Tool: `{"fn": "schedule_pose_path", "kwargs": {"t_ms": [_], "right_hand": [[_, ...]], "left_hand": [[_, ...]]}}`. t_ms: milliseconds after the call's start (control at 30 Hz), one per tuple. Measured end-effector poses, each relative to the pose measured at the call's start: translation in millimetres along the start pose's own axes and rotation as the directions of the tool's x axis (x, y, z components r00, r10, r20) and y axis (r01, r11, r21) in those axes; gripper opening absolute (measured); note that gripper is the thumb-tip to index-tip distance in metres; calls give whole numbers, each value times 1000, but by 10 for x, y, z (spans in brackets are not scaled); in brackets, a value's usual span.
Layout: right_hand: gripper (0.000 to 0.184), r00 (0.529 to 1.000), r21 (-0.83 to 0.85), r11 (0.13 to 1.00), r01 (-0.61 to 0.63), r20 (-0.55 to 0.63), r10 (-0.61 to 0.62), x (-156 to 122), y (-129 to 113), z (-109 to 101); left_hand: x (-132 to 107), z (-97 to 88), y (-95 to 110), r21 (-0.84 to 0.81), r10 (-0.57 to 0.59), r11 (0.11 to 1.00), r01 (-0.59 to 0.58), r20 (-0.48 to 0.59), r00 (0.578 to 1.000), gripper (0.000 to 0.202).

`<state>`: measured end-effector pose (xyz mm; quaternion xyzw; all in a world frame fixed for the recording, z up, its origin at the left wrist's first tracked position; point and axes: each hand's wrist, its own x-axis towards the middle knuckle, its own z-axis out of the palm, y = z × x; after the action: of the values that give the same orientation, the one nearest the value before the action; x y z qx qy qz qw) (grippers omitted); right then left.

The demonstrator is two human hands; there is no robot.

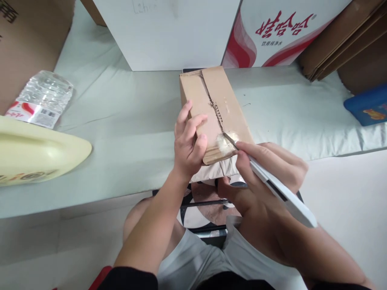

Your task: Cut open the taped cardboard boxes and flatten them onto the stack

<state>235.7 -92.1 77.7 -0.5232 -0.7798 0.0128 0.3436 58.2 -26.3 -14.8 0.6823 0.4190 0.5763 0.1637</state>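
Box seam being cut under a steadying hand

At the far left of the pale cloth-covered counter (116,171), a large brown carton (33,48) is placed behind a clear plastic bottle (50,90) whose red and white label can be seen. In front of these, a pale yellow object (45,149) is cropped by the view, so it cannot be identified. Further along, the back is lined by a white carton (175,36).

Near the middle, a cardboard box (199,106) is set close to the counter's near edge. Its left side is gripped by the left hand (189,147), with partly curled fingers laid over the top edge. The top seam is parted and ragged along its middle stretch, and a frayed whitish patch (224,146) is shown at the near end. There the blade of a white utility knife (292,199) is put to the seam; its handle is held narrowly by the right hand (278,159), between thumb and fingers.

The cutting of the seam appears to be the step in hand. A firm hold on the box and a shallow blade, guided clear of the left fingers, seem to be called for.

At the right, a red and white carton (273,52), folded cardboard (329,44) and a blue object (367,106) are kept, well apart from the knife tip.
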Motion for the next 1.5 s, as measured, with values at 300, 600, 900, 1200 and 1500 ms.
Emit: {"fn": "schedule_pose_path", "kwargs": {"t_ms": [300,600,900,1200,1500], "right_hand": [[6,999,-12,1000,27,-31,-27,-65,44,-3],[7,998,39,998,-39,-40,41,-173,91,-67],[14,992,14,999,46,-119,-44,-246,152,-115],[15,992,140,988,62,-122,-45,-152,83,-261],[32,858,296,953,-66,-471,205,-133,316,-178]], "left_hand": [[-2,31,42,-12,-23,1000,22,-11,1000,51],[-8,70,64,1,8,1000,-8,0,1000,53],[5,78,83,-13,1,1000,-1,19,1000,53],[26,126,48,-70,26,997,-28,-26,999,51],[69,68,13,-122,56,991,-53,25,998,77]]}}
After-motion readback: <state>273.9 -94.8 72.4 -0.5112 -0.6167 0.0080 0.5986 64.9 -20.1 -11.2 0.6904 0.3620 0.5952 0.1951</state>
